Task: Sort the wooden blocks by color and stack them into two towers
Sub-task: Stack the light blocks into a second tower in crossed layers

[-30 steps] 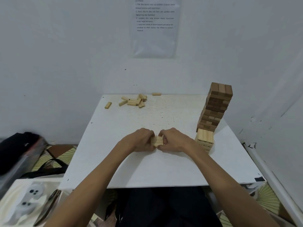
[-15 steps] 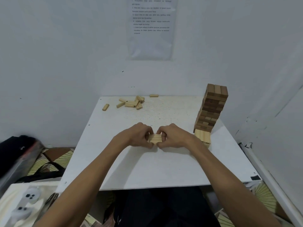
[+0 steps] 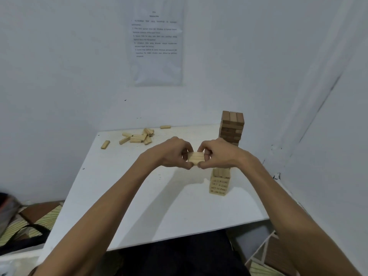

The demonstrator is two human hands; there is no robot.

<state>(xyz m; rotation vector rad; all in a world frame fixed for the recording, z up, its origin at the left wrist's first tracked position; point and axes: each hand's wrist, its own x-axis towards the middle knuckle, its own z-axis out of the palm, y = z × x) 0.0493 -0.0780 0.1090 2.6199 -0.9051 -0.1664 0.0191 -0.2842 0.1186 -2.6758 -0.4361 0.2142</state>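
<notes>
Both hands have come up off the white table [image 3: 159, 206] since a second ago. The left hand [image 3: 169, 154] and right hand [image 3: 221, 154] pinch a small bundle of light blocks [image 3: 196, 158] from either end, now held in the air just left of and above the short light tower [image 3: 219, 183]. The dark tower [image 3: 232, 126] stands behind, and loose light blocks [image 3: 139, 137] lie at the table's far edge, as before.
</notes>
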